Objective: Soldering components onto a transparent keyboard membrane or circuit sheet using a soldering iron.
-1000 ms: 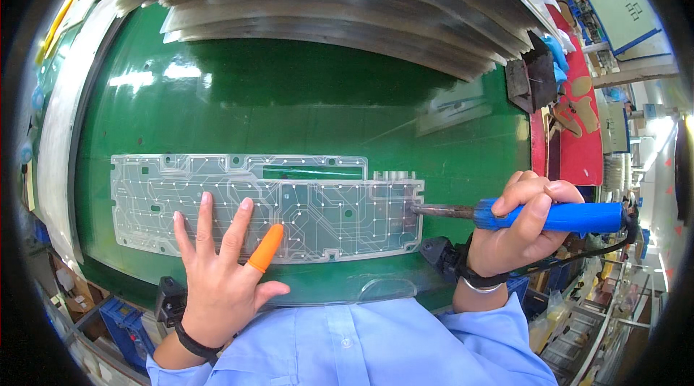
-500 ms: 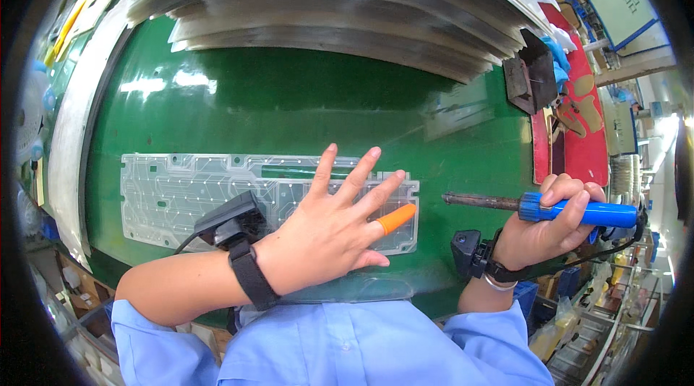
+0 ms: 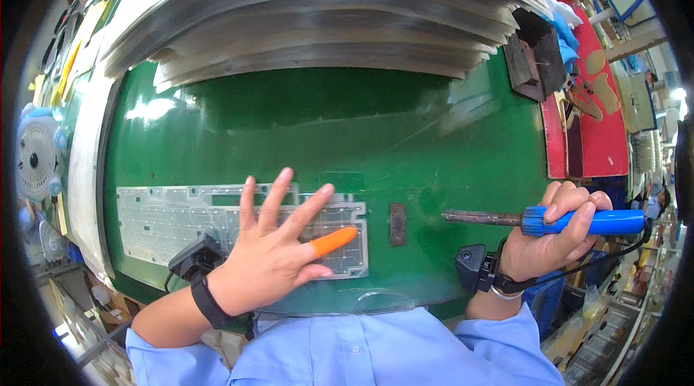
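My left hand [image 3: 271,252] lies with fingers spread on a clear keyboard membrane sheet [image 3: 163,223] printed with pale traces. An orange finger cot [image 3: 335,242] covers one of its fingers. The palm and fingers hide part of the sheet's right half. In my right hand [image 3: 549,238] is a soldering iron [image 3: 614,222] with a blue handle, held level. Its dark tip points left, toward a small dark rectangular piece [image 3: 397,224] on the green tabletop [image 3: 311,126]. Tip and piece are apart, and the piece sits just right of the sheet's edge.
A tall stack of thin sheets [image 3: 318,32] spans the far side. A dark metal box [image 3: 533,61] and a red board [image 3: 596,126] are at the far right. On the left are a pale rail [image 3: 83,176] and a small fan [image 3: 37,158]. A cord trails from the iron.
My left hand and the membrane sheet have shifted left and a little nearer. The small dark piece now shows beside the sheet's right edge. The soldering iron stays in my right hand, nearly still.
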### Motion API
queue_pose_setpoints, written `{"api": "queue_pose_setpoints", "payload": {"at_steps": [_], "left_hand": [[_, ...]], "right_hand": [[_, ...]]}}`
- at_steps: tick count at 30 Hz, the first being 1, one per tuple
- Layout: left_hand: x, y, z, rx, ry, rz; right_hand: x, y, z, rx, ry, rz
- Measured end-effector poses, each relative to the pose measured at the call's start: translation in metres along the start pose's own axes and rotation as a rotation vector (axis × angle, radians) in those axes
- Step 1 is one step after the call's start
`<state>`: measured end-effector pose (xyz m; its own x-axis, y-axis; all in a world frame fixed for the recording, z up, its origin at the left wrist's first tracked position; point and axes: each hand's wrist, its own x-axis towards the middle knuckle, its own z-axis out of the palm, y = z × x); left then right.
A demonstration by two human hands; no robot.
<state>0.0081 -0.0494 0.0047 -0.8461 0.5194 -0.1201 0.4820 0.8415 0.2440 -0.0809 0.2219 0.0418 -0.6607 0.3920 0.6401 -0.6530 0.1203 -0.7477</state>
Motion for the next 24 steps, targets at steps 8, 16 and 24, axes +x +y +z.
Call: {"api": "queue_pose_setpoints", "payload": {"at_steps": [8,16,24], "left_hand": [[-0.005,-0.010,-0.041,-0.078,0.061,-0.048],[0.052,-0.102,-0.143,0.663,0.856,-0.136],[0.061,-0.099,-0.158,0.433,0.707,-0.106]], "right_hand": [[-0.002,-0.001,0.003,0.040,-0.070,-0.037],[-0.003,-0.004,0.009,0.023,-0.035,0.012],[-0.002,0.000,0.005,0.035,-0.012,0.004]]}}
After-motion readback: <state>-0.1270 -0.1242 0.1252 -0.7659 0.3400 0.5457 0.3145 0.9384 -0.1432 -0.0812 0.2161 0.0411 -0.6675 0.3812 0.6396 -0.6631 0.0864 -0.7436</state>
